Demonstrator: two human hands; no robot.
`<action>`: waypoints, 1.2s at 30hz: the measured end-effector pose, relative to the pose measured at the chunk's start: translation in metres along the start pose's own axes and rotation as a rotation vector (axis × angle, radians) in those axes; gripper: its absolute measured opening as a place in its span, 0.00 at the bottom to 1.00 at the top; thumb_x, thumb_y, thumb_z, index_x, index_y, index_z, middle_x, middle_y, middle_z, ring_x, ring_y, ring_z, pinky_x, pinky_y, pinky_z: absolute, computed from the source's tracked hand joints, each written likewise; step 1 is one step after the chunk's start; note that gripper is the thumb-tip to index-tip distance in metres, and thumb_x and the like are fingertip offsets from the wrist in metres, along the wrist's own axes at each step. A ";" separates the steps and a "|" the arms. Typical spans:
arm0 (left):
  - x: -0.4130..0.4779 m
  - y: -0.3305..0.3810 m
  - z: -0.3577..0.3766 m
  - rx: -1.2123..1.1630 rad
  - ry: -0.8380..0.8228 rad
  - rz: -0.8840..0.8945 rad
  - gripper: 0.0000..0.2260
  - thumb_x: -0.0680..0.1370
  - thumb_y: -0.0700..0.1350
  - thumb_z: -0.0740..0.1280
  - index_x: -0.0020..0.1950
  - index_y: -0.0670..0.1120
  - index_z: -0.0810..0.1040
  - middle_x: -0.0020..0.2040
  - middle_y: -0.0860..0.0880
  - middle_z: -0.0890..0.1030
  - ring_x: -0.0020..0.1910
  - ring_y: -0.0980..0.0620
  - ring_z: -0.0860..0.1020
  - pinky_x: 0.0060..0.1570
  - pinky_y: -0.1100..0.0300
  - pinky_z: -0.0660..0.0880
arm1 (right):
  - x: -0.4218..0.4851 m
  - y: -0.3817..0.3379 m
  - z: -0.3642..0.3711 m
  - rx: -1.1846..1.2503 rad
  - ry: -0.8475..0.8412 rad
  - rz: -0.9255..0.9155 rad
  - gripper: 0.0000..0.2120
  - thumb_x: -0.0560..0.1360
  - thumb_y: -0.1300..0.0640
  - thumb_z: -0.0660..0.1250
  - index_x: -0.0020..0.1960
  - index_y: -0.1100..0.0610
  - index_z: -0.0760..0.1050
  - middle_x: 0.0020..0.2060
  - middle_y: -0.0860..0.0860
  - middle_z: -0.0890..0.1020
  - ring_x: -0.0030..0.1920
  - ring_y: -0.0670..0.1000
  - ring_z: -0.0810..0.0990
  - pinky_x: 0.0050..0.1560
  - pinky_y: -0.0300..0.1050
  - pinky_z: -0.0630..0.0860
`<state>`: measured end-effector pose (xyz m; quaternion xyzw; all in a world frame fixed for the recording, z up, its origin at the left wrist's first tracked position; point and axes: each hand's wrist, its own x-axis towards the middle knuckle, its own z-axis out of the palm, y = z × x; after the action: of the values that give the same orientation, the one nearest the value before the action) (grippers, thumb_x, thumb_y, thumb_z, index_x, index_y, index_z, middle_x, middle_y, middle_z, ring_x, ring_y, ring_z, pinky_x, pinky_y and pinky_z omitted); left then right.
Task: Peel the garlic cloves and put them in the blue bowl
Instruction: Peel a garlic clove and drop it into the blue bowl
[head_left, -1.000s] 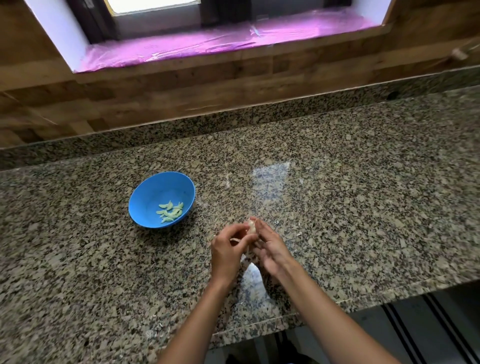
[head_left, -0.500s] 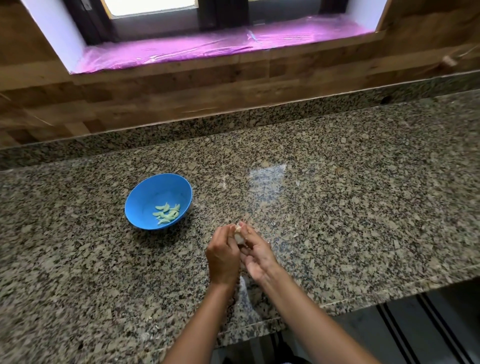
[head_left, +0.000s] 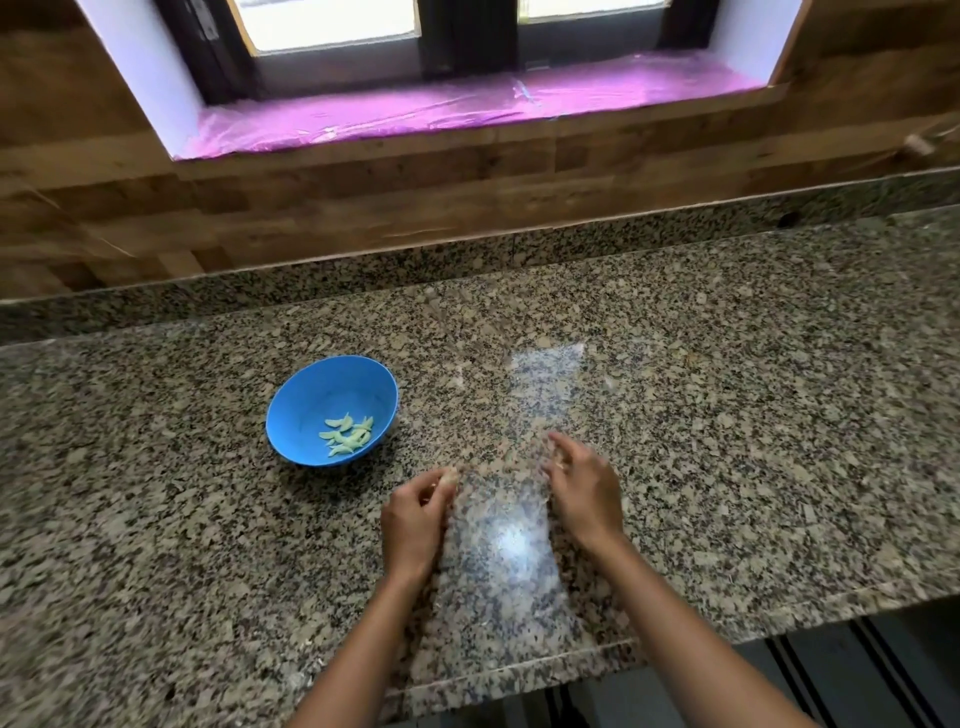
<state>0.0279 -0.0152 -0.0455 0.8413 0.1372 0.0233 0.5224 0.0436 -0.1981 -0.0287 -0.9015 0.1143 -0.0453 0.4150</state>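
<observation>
A blue bowl (head_left: 298, 400) stands on the granite counter, left of my hands, with several pale green peeled garlic cloves (head_left: 347, 437) in its bottom. My left hand (head_left: 414, 514) is curled, and its fingertips pinch a small pale garlic clove (head_left: 449, 475) just above the counter, right of and below the bowl. My right hand (head_left: 583, 491) hovers apart from it to the right with fingers pointing forward. It is motion-blurred, and a pale speck shows at its fingertips; I cannot tell whether it holds anything.
The speckled granite counter (head_left: 727, 441) stretches wide to both sides, with its front edge (head_left: 519, 670) close under my forearms. A granite upstand and a wooden wall rise behind it, below a window sill covered in pink film (head_left: 467, 104).
My hands were together working on one clove; they have pulled apart. The left keeps the clove, and the right has swung out to the right.
</observation>
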 end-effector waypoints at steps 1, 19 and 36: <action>0.003 -0.006 -0.006 0.210 -0.007 0.125 0.09 0.76 0.42 0.68 0.55 0.50 0.81 0.42 0.50 0.83 0.35 0.51 0.80 0.34 0.62 0.78 | 0.005 0.009 0.000 -0.131 0.008 -0.068 0.20 0.77 0.62 0.62 0.67 0.51 0.69 0.51 0.49 0.80 0.33 0.44 0.75 0.29 0.33 0.72; 0.020 -0.015 -0.018 0.983 -0.394 0.509 0.08 0.80 0.42 0.57 0.55 0.44 0.74 0.52 0.44 0.76 0.51 0.44 0.78 0.48 0.53 0.72 | -0.026 0.028 0.058 -0.616 -0.350 -0.368 0.28 0.79 0.39 0.43 0.76 0.48 0.44 0.68 0.44 0.69 0.73 0.45 0.54 0.70 0.46 0.45; 0.044 0.016 -0.014 -0.106 -0.483 -0.399 0.02 0.74 0.32 0.68 0.42 0.34 0.77 0.30 0.41 0.78 0.23 0.53 0.77 0.28 0.62 0.78 | -0.026 0.024 0.052 -0.568 -0.397 -0.443 0.33 0.78 0.36 0.43 0.75 0.49 0.36 0.74 0.46 0.35 0.72 0.46 0.30 0.69 0.46 0.28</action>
<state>0.0710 0.0011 -0.0297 0.7508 0.1700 -0.2729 0.5770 0.0238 -0.1686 -0.0798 -0.9742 -0.1570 0.0749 0.1437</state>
